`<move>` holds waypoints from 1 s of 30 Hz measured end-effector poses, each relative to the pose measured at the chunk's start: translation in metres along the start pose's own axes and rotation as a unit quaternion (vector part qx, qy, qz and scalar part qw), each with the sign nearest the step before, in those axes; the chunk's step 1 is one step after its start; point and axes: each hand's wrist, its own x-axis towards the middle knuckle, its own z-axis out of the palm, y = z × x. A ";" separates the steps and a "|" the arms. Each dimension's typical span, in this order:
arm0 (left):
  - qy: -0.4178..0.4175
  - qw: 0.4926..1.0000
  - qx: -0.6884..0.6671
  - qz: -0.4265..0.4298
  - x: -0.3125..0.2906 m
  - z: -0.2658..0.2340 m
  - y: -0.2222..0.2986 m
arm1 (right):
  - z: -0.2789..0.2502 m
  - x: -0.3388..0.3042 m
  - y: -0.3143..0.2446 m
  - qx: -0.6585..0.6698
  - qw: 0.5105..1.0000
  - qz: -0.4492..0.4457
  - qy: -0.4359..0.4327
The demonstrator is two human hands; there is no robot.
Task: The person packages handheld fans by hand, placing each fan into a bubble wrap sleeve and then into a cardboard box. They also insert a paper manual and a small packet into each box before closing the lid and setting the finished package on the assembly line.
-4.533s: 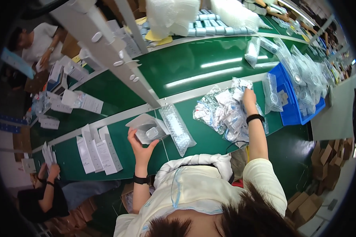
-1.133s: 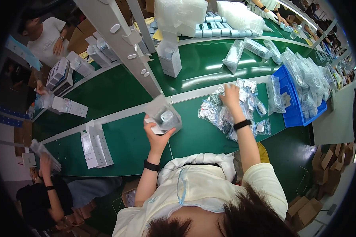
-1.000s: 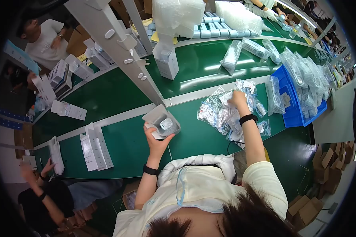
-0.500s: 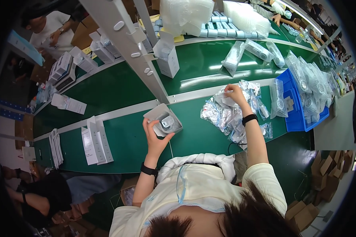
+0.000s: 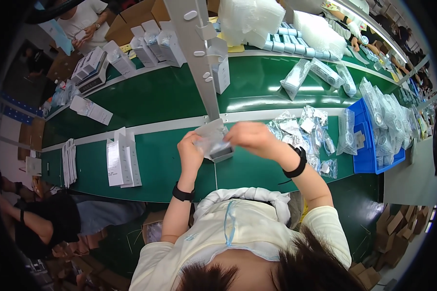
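A small white open-topped box (image 5: 223, 155) sits at the near side of the green bench, in front of the metal post. My left hand (image 5: 191, 149) is closed at its left side, fingers curled against the upright pale flap. Over the opening, my right hand (image 5: 253, 139) pinches a clear plastic packet (image 5: 209, 143), slightly blurred. The packet and both hands hide the inside of the box. To the right of my right hand lies a heap of small clear and silvery packets (image 5: 303, 133).
A blue bin (image 5: 366, 138) full of bubble-wrapped items stands at the right. White folded cartons (image 5: 119, 162) stand at the left, beside a stack of flat ones (image 5: 69, 163). The metal post (image 5: 199, 58) rises close beyond my hands. Other people work at left and far right.
My right hand has moved left from the packet heap to the box, bringing a clear packet. My left hand has shifted up along the box, and the view has turned slightly.
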 end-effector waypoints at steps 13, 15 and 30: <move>0.013 0.999 -0.019 -0.049 -0.005 0.004 0.003 | 0.039 -0.029 0.002 -0.182 0.940 0.008 -0.290; 0.033 0.995 -0.076 -0.062 -0.010 0.005 0.001 | 0.040 -0.042 0.014 -0.157 0.958 -0.019 -0.241; 0.023 0.777 0.563 -0.280 0.023 -0.205 -0.139 | -0.031 -0.033 0.169 -0.002 0.935 0.306 0.177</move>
